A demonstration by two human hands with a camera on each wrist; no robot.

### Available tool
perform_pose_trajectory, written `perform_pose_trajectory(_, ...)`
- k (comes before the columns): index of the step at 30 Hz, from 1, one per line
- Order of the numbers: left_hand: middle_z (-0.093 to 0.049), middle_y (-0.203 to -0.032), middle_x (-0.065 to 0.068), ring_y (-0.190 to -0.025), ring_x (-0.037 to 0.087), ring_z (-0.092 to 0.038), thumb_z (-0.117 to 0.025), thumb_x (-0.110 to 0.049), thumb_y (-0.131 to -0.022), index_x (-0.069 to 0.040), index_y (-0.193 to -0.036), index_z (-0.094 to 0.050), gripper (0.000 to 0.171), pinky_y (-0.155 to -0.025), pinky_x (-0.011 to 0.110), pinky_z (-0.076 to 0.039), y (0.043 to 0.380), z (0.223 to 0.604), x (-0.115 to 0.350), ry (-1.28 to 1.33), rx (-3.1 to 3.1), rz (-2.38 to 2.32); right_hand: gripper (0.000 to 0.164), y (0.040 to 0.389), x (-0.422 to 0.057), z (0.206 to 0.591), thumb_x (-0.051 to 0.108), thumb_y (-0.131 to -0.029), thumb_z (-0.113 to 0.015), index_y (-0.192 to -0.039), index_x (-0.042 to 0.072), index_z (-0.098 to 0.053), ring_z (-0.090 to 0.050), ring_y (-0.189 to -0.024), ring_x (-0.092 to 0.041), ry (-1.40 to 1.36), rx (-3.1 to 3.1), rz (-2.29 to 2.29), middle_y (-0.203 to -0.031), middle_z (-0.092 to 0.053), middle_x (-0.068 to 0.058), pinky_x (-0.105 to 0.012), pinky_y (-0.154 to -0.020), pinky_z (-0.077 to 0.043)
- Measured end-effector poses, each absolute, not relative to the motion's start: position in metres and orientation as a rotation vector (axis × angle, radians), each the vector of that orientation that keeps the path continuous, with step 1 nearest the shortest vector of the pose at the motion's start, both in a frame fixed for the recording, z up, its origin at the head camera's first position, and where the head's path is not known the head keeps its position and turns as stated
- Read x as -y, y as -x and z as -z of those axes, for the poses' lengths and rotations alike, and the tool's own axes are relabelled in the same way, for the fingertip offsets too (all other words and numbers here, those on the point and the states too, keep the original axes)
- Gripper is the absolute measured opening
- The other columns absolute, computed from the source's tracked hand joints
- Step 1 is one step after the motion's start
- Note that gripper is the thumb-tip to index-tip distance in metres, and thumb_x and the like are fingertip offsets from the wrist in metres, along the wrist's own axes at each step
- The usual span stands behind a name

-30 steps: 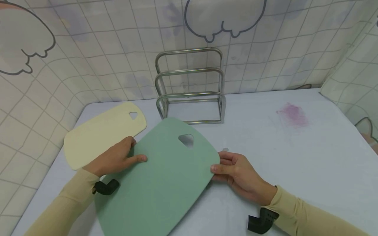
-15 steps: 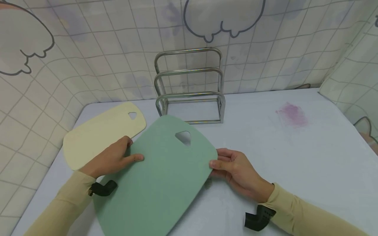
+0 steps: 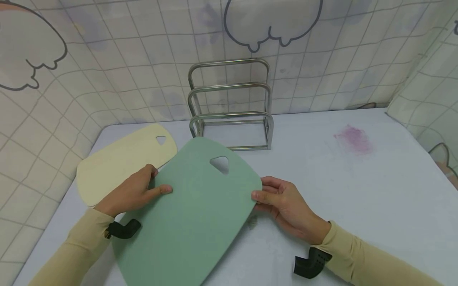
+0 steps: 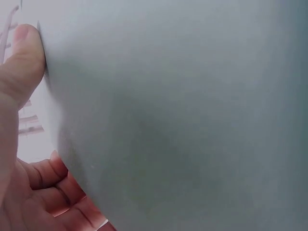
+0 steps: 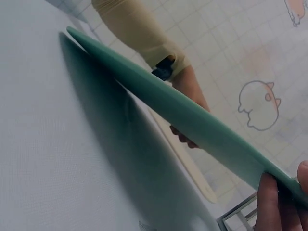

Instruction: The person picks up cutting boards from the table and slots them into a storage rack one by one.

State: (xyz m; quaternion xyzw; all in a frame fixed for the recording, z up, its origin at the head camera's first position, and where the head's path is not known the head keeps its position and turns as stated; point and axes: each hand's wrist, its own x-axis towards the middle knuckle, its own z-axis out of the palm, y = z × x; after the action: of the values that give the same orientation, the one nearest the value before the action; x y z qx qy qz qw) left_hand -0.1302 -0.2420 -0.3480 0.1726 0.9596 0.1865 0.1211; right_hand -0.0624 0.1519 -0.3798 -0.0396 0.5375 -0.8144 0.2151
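A pale green cutting board (image 3: 189, 210) with a handle hole near its far end is held in both hands, tilted up off the table. My left hand (image 3: 132, 192) grips its left edge, thumb on top and fingers underneath, as the left wrist view also shows. At the far right corner my right hand (image 3: 288, 208) pinches the board between thumb and fingers. From the right wrist view, the green board (image 5: 159, 98) has its far end raised above the white surface. Behind my left hand lies a cream cutting board (image 3: 123, 161), flat on the table.
A metal rack (image 3: 230, 115) with several upright loops stands at the back, just beyond the green board's far end. The white table (image 3: 322, 171) carries a pink stain (image 3: 356, 139) at right. Grid-patterned cloth walls (image 3: 150, 59) close off the back and sides.
The green board and both hands have shifted slightly left and away from me, toward the rack. The grips, the cream board and the rack look unchanged.
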Motion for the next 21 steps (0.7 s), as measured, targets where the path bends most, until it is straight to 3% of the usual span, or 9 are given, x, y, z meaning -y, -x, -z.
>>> perform_pose_trajectory(10,-0.051,-0.087,0.007,-0.081,0.017,-0.051,-0.068,-0.048,-0.098,0.001,-0.113,-0.048,0.055,-0.072,0.028,-0.044,0.131,0.343,0.243,-0.487,-2.813,-0.549,0.060,0.059,-0.156,0.381,-0.006,-0.091,-0.068,-0.147,0.003,-0.046,-0.071,-0.112,-0.014,0.294,-1.474,2.223,-0.133,-0.066,-0.004,-0.029,-0.094,-0.060)
perform_pose_trajectory(21,-0.049,-0.086,0.005,-0.080,0.017,-0.051,-0.069,-0.048,-0.097,0.001,-0.112,-0.048,0.055,-0.071,0.028,-0.043,0.128,0.344,0.244,-0.479,-2.840,-0.542,0.084,0.049,-0.150,0.390,-0.010,-0.091,-0.066,-0.159,0.018,-0.026,-0.072,-0.110,-0.024,0.385,-1.315,2.218,-0.133,-0.065,-0.010,-0.046,-0.095,-0.061)
